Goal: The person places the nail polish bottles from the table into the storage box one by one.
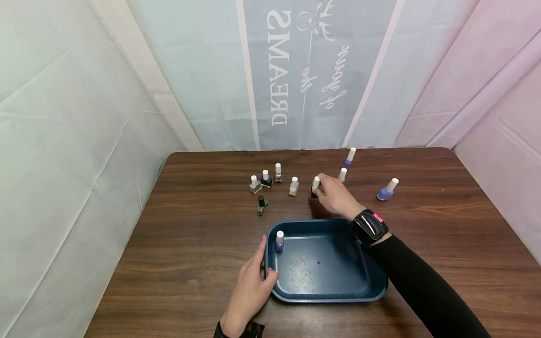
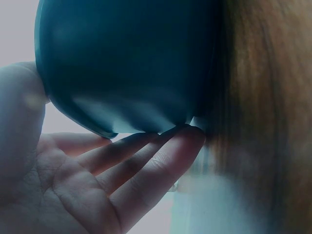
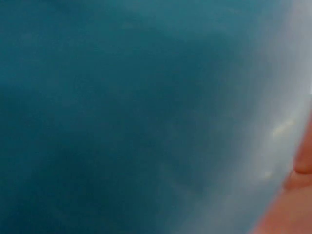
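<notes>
A blue tray [image 1: 329, 299] lies on the wooden table, and my left hand [image 1: 252, 280] holds its left side. The left thumb hooks over the rim while the fingers lie along the outer wall, as the left wrist view of the tray [image 2: 126, 58] also shows. Beyond the tray, my right hand [image 1: 336, 196] pinches a dark nail polish bottle [image 1: 315, 183] with a white cap. In the right wrist view the blue tray [image 3: 122, 117] fills the picture, blurred. One purple nail polish bottle [image 1: 280, 242] stands inside the tray at its left.
Left of the right hand are a clear bottle [image 1: 255, 185], a black one [image 1: 266, 180], another clear one [image 1: 278, 173], a pale one [image 1: 293, 187] and a green one [image 1: 262, 205]. A blue bottle [image 1: 386, 190] and a purple one [image 1: 349, 158] stand to the right. A curtain [image 1: 220, 75] hangs behind.
</notes>
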The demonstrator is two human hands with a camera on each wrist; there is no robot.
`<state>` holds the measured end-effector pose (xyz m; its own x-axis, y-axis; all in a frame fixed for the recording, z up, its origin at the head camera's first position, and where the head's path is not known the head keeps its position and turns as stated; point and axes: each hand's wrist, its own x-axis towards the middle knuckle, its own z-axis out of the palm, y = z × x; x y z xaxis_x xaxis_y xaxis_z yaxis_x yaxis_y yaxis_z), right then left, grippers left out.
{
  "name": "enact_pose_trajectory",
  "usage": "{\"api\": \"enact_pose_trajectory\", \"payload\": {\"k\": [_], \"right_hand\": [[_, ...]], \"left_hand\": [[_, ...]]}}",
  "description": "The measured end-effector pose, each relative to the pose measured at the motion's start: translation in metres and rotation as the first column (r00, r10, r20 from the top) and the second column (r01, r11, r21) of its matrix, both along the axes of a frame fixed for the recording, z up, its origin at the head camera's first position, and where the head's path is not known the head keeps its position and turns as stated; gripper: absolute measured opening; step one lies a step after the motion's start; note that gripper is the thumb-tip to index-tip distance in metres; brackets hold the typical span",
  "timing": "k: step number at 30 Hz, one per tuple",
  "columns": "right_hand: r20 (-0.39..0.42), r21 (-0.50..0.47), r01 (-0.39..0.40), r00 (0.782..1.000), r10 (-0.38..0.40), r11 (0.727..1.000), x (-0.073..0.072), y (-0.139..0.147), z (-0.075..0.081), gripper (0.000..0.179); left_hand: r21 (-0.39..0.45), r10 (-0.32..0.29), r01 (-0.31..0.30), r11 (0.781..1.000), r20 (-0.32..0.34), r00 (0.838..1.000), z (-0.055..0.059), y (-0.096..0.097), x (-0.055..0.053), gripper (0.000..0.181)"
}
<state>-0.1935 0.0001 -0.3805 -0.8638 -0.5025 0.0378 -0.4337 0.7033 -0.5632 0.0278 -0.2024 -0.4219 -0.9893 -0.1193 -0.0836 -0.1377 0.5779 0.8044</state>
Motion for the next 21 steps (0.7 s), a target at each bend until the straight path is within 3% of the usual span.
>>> {"api": "enact_pose_trajectory", "payload": {"k": [21], "right_hand": [[-0.022, -0.02, -0.033, 0.999, 0.032, 0.999, 0.015, 0.002, 0.014, 0.006]], "left_hand": [[0.01, -0.003, 0.002, 1.0, 0.022, 1.0, 0.0, 0.0, -0.001, 0.075]]}}
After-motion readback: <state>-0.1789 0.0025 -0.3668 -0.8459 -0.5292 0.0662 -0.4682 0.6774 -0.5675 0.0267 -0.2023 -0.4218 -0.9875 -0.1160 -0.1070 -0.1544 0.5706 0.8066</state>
